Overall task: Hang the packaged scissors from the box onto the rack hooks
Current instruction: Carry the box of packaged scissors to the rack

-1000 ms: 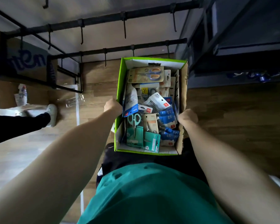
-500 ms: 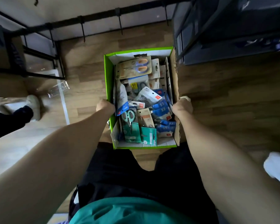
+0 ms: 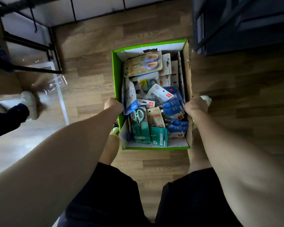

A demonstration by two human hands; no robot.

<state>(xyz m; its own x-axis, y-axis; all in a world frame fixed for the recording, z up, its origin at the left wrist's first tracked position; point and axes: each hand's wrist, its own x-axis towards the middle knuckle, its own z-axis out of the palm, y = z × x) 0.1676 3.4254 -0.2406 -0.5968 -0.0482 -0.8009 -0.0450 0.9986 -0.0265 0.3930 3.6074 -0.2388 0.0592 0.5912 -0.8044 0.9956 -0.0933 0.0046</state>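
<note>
Wood-plank floor (image 3: pixel 92 38), dim room. Black rack (image 3: pixel 52 51) with hooks (image 3: pixel 33 22) far left, dark shelving unit (image 3: pixel 236 25) far right, bare floor between them beyond the box. Green-edged cardboard box (image 3: pixel 116 71) sits low between the person's legs, full of packaged scissors (image 3: pixel 143 64). Left hand (image 3: pixel 113 104) grips the left wall, right hand (image 3: pixel 195 105) grips the right wall, fingers curled over the rims. Red brand tags on the blue and white packs, lettering too small to read. Another person's white shoe (image 3: pixel 29 104) at left.

fingers of both hands (image 3: pixel 113 104) hidden behind box (image 3: pixel 117 82) walls, rack (image 3: pixel 39 46) cut off at top edge
</note>
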